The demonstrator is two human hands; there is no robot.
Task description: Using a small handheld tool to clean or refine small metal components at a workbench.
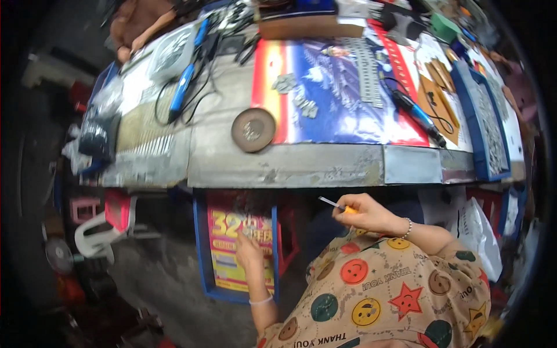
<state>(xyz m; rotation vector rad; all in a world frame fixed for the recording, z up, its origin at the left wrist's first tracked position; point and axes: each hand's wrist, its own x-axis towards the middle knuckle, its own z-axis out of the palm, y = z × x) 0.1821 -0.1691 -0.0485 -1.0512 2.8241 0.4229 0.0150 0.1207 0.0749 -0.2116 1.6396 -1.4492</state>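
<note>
"What's nearest you, and where's the tool?"

"Your left hand (248,252) is over the blue-framed drawer (201,249); the orange-handled tool (350,210) is off to its right, gripped in your right hand (371,213) in front of your shirt."

"How are your arms posed?"

"Your left forearm reaches forward; you may be pinching something, but I can't tell. Your right forearm bends in from the right, fingers curled around the handle, metal blade angled leftward near the tabletop (220,168) edge."

"And beyond?"

"The round brown dish (238,130) sits on the tabletop, apart from both your hands."
</note>
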